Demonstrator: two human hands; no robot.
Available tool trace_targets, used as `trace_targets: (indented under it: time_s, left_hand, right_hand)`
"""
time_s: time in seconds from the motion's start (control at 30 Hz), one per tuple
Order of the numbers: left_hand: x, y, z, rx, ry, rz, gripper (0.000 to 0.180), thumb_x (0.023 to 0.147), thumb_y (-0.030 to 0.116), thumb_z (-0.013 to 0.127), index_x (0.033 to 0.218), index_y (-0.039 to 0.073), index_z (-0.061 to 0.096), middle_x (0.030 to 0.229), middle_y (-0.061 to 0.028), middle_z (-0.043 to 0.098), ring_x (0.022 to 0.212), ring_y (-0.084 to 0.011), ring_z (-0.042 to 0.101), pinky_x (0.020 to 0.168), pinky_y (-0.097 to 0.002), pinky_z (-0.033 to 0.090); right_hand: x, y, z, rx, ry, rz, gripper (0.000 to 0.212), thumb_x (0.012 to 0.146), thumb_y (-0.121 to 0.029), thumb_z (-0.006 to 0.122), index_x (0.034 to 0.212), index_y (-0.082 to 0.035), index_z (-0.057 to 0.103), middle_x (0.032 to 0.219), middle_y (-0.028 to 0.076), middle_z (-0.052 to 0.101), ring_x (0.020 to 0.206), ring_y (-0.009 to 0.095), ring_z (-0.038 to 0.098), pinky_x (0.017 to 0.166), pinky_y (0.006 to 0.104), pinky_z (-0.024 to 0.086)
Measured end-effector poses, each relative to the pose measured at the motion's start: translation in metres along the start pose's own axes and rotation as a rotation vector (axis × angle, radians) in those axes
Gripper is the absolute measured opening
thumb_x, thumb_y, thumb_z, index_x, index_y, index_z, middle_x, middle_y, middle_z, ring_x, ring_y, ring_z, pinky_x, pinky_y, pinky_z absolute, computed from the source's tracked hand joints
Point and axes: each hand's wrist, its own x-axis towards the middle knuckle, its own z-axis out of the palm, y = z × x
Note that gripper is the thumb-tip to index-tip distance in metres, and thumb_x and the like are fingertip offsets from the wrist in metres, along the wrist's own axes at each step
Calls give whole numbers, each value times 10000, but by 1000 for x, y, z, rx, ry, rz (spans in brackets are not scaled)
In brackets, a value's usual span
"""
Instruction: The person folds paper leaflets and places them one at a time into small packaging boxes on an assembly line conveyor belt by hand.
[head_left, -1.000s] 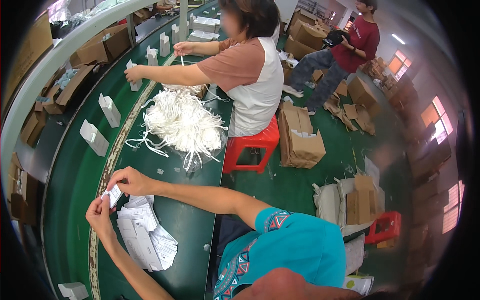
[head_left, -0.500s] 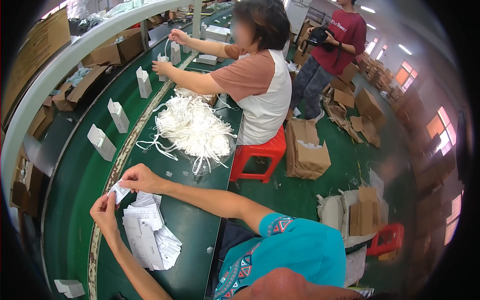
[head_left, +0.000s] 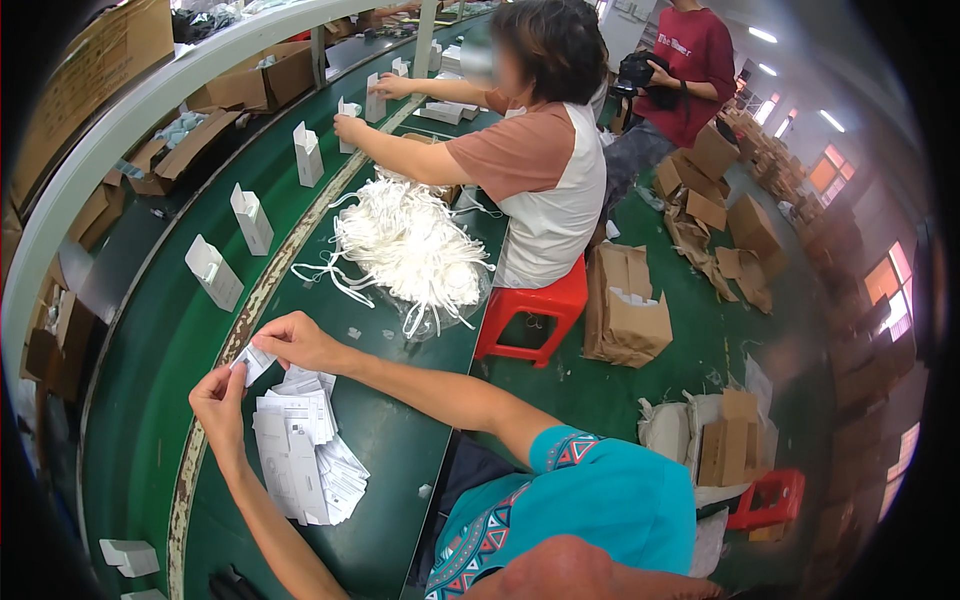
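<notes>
Leaflet (head_left: 252, 362), small, white and folded, is sitting pinched between our two hands just above the stack (head_left: 305, 455) of the same printed sheets. We are gripping it with our left hand (head_left: 220, 395) at its lower corner, thumb and forefinger closed on the paper, and with our right hand (head_left: 300, 340) at its upper edge, fingertips likewise nipped on it; holding it at two ends this way is probably keeping it taut for folding or separating. We are keeping the stack right under our hands, likely so the next sheet is within easy reach. Beyond the stack, along the green belt (head_left: 160, 340), white upright boxes (head_left: 214, 272) are standing spaced in a row, their open flaps raised, perhaps awaiting inserts. Further from the stack, a heap of white cords (head_left: 410, 250) is lying before a seated co-worker (head_left: 540, 170), whose hands are reaching to a box. Brown cartons (head_left: 625, 305) are crowding the floor beyond the red stool (head_left: 535, 310).
</notes>
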Motion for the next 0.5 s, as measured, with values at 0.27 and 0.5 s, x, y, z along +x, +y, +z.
trace_targets:
  time_s: [0.27, 0.5]
  left_hand:
    - [0, 5, 3, 10, 10, -13, 147, 912, 96, 761, 937, -48, 744, 733, 6, 658, 616, -42, 556, 560, -189, 409]
    - [2, 1, 1, 9, 39, 4, 150, 918, 98, 755, 955, -47, 743, 742, -17, 680, 637, -63, 604, 576, -200, 440]
  right_hand:
    - [2, 3, -2, -24, 22, -3, 278, 1015, -214, 642, 880, 17, 719, 660, -27, 600, 544, 26, 511, 474, 218, 384]
    - [2, 2, 2, 71, 33, 32, 218, 983, -179, 681, 909, 18, 739, 705, -5, 653, 561, 30, 551, 479, 200, 393]
